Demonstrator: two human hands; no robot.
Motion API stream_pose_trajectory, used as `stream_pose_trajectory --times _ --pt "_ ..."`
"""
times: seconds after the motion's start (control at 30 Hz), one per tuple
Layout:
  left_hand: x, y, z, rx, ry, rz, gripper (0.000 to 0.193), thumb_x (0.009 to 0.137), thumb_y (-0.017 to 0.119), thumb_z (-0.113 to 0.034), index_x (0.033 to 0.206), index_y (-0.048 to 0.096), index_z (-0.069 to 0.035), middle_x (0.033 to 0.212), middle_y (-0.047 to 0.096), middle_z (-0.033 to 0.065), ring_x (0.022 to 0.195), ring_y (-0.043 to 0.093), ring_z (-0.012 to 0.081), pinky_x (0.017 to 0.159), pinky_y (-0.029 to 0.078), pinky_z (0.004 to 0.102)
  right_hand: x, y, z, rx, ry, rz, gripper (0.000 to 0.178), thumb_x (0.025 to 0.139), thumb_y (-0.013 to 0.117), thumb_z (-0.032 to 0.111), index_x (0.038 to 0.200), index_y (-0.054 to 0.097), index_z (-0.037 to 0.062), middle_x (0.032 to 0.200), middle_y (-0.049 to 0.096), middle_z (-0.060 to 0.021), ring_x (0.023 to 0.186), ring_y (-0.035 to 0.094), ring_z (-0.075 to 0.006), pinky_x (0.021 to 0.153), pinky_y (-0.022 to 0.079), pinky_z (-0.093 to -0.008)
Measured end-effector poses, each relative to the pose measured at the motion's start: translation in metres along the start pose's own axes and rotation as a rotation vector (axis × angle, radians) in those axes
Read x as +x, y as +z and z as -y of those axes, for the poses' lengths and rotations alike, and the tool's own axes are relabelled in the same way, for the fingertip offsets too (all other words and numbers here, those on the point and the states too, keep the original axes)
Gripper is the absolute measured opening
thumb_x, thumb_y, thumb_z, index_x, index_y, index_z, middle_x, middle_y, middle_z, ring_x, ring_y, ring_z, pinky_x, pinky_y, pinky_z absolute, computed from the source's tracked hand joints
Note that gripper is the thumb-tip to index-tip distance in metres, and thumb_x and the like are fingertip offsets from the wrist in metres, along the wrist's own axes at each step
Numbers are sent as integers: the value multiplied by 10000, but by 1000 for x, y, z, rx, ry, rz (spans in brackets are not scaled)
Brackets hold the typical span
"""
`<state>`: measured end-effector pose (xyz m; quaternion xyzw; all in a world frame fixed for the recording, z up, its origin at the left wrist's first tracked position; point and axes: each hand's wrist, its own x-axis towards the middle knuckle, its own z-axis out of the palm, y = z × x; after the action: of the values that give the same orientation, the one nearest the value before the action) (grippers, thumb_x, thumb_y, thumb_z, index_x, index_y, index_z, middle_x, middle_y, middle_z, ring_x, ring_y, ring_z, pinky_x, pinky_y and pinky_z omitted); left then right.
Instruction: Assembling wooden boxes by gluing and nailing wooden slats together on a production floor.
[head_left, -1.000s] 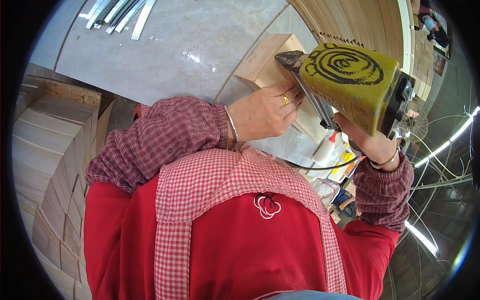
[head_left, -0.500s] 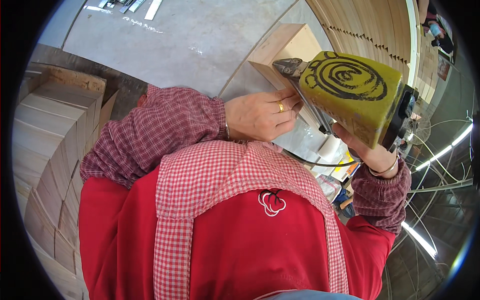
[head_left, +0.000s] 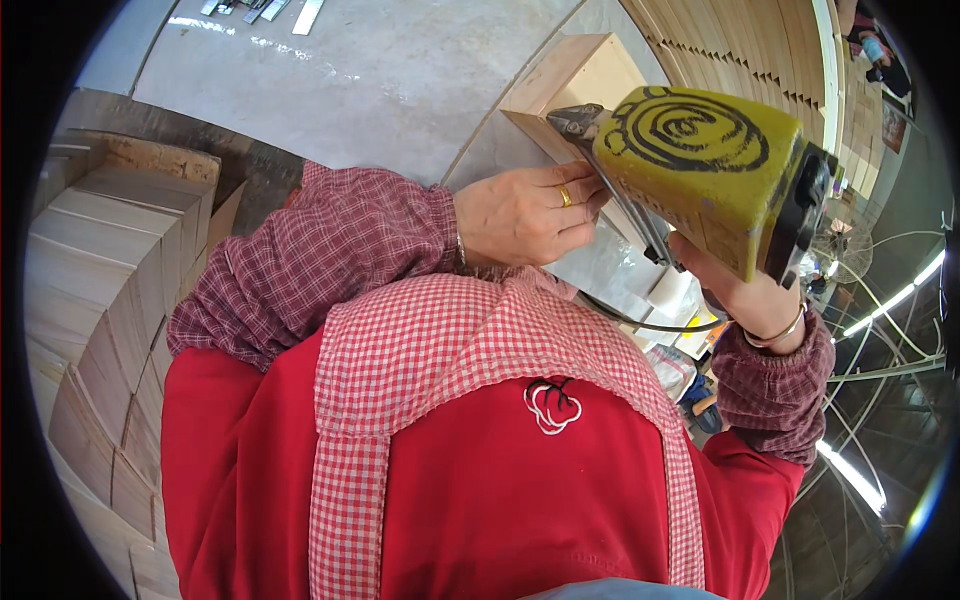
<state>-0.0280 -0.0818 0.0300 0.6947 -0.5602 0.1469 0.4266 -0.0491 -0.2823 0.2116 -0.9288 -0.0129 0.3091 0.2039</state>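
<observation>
Yellow nail gun (head_left: pixel 700 135), clasped in right hand (head_left: pixel 748 302), should meet box (head_left: pixel 560 72) squarely; keep left hand (head_left: pixel 522 215) (curled, pinch cannot be told) clear.

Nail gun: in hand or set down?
In hand: the right hand wraps in behind the yellow-green nail gun, with its handle mostly hidden.

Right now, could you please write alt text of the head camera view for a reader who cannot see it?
The right hand has a yellow-green nail gun in its grip, the tool's nose at a wooden box on a grey table. The left hand, wearing a gold ring, is close beside it. Wooden boards are stacked at left.
</observation>
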Motion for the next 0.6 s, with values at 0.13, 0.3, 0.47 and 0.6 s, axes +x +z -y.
stream_pose_trajectory --times 0.13,0.3,0.47,0.6 --pt "3 -4 -1 -22 -21 57 150 794 551 -88 928 589 -32 1025 617 82 935 594 179 852 485 280 10 1 12 -45 -229 -192 425 708 731 28 1111 597 26 1055 630 -99 848 622 -222 716 497 -290" --pt "13 -1 7 36 -5 85 119 779 540 -100 881 540 -40 1099 591 120 1049 559 209 999 421 322 -2 -3 1 252 -118 -305 429 689 762 61 1085 601 21 1017 631 -93 831 613 -207 693 495 -287" --pt "24 -7 34 72 -48 181 230 738 646 -97 947 594 -18 1106 608 100 1023 587 237 931 472 322 -35 12 -32 651 389 -624 231 726 738 113 914 637 25 668 586 -17 539 510 -102 503 418 -226" --pt "66 -15 76 22 -10 348 401 705 690 -170 1064 558 -52 1214 526 127 1099 521 260 993 402 369 -72 17 -76 601 758 -633 244 726 724 131 922 638 13 709 643 -90 605 581 -130 533 437 -215"
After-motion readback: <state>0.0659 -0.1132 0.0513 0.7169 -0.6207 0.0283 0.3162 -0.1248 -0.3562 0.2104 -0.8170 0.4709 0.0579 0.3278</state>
